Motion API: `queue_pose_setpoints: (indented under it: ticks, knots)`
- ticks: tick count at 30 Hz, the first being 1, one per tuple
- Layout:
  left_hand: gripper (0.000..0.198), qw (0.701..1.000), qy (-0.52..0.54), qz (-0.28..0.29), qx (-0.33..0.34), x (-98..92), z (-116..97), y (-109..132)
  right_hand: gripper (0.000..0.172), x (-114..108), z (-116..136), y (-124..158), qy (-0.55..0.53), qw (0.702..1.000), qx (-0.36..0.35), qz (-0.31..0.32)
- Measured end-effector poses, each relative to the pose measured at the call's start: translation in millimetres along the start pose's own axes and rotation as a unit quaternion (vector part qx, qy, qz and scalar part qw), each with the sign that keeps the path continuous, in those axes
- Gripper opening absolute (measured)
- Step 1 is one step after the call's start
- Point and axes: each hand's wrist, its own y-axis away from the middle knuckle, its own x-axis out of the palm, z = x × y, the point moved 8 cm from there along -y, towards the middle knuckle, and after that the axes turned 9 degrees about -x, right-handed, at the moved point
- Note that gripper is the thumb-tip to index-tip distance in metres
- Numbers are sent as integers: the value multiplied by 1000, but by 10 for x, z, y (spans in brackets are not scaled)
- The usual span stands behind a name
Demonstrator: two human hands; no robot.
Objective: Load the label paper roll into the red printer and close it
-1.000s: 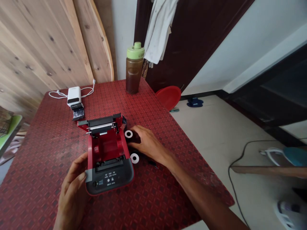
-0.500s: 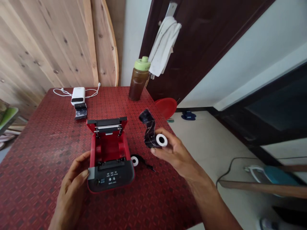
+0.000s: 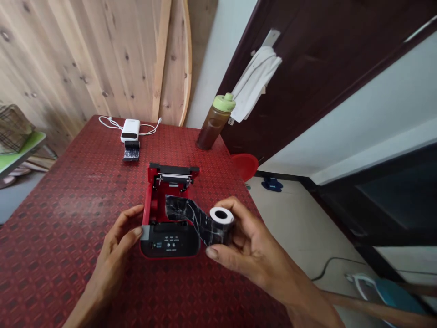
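Note:
A red and black label printer [image 3: 170, 241] stands on the table with its lid raised and its red inner bay partly in sight. My left hand [image 3: 118, 243] grips the printer's left side, thumb at the grey corner of the front panel. Just right of the printer, my right hand [image 3: 244, 241] holds a roll of black marble-patterned label tape [image 3: 218, 230] with a white core facing up. The tape's loose end hangs out leftward, in front of the open bay. Whether the tape touches the printer, I cannot tell.
Toward the back of the red patterned table [image 3: 85, 182] lie a white power bank [image 3: 130, 130] with a cable and a short black strip [image 3: 131, 151]. A green-lidded bottle [image 3: 215, 122] stands at the back right. A red basin [image 3: 245, 166] sits beyond the table's edge.
My right hand has turned the roll so its core faces up, and the loose tape now reaches over the printer. The small second roll beside the printer is no longer visible. The view has shifted.

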Motion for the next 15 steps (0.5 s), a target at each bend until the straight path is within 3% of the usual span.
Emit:
queue_pose_setpoints:
  ticks: [4,6,15]
  knots:
    - [52,1000,19,3,-2,7,18,19,24,78,207,-82,109,991,-45,56]
    - [51,1000,23,13,-4,20,31,21,23,88,292,-148,124,987,-76,70]
    - [47,1000,8,16,-1,32,-4,29,34,248,50,-359,-18,995,-6,99]
